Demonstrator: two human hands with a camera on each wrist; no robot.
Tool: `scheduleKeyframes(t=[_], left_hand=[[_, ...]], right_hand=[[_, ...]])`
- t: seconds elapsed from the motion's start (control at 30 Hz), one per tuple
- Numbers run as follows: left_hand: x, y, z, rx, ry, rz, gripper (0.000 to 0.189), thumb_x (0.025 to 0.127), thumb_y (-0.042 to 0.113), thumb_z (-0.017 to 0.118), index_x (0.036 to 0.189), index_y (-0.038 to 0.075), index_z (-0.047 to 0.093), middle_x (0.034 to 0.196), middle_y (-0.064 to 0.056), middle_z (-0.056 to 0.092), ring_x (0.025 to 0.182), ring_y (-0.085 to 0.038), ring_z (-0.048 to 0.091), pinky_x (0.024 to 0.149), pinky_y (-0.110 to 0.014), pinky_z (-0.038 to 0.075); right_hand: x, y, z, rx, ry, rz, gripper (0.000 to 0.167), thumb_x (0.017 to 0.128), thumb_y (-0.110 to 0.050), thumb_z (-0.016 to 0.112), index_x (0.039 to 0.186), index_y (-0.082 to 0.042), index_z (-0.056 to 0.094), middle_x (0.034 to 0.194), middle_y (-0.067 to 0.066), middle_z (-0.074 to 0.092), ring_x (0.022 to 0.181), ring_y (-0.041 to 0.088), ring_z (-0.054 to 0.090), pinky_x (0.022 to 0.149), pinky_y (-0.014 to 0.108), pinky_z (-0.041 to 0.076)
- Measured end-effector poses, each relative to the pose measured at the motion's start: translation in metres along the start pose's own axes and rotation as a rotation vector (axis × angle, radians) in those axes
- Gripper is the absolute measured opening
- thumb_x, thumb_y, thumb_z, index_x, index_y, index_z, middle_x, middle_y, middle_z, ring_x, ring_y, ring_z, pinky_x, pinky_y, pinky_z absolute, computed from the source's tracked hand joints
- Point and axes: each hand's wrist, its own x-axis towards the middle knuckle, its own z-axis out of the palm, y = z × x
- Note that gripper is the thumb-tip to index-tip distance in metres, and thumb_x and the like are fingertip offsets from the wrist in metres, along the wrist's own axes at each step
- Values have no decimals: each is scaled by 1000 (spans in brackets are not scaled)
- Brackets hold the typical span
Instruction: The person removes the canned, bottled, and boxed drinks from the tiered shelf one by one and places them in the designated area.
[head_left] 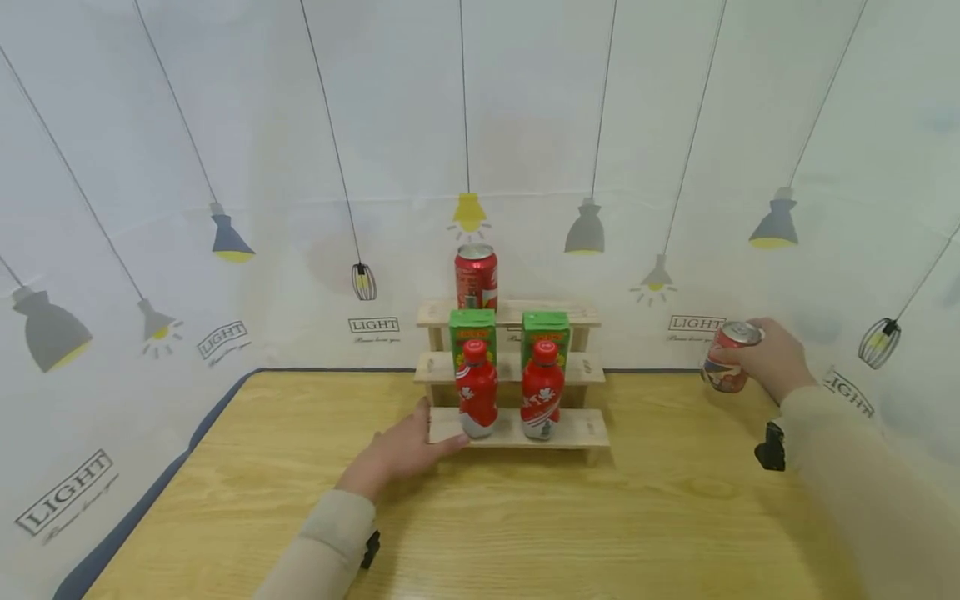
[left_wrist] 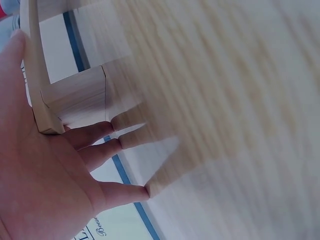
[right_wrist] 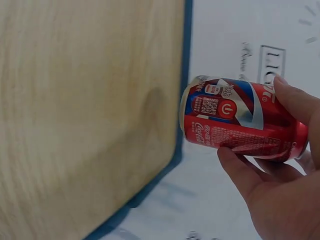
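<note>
In the head view a three-step wooden display stand (head_left: 567,427) carries two red bottles (head_left: 477,392) on its lowest step. Behind them, two green drink cartons (head_left: 546,327) are on the middle step, and one red can (head_left: 476,275) is on the top. My left hand (head_left: 405,448) rests at the stand's lower left corner, thumb along the step. Its other fingers (left_wrist: 122,194) are straight, with their tips at the tabletop in the left wrist view. Far to the right, my right hand (head_left: 776,358) grips a red Coca-Cola can (right_wrist: 235,117) between thumb and fingers, base toward the table.
The light wooden table (head_left: 675,517) ends in a dark blue edge (head_left: 225,408) at the back and left. Behind it hangs a white backdrop (head_left: 525,108) printed with lamps and the word LIGHT. A black strap piece (head_left: 771,447) shows under the right sleeve.
</note>
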Motion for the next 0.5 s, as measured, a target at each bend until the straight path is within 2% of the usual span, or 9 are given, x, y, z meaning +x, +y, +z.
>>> scheduleKeyframes(t=[0.1, 0.2, 0.5], left_hand=[[0, 0, 1, -7, -10, -1, 129, 85, 92, 54, 172, 7, 12, 171, -19, 39, 155, -43, 44, 122, -84, 20], [1, -1, 2, -4, -12, -7, 129, 85, 93, 54, 172, 7, 12, 171, -18, 38, 156, -43, 43, 122, -84, 19], [4, 0, 1, -3, -14, -14, 128, 85, 92, 54, 171, 7, 14, 170, -18, 41, 155, -43, 44, 121, -85, 18]], right_hand=[[-6, 19, 9, 8, 15, 19, 91, 96, -46, 77, 151, 14, 37, 143, 40, 51, 125, 58, 52, 98, 71, 49], [-10, 28, 15, 20, 6, 40, 91, 96, -47, 76, 152, 14, 36, 144, 41, 50, 125, 58, 51, 95, 71, 50], [-13, 21, 23, 17, -24, 60, 97, 98, -51, 73, 157, 13, 31, 150, 42, 44, 130, 61, 46, 99, 74, 46]])
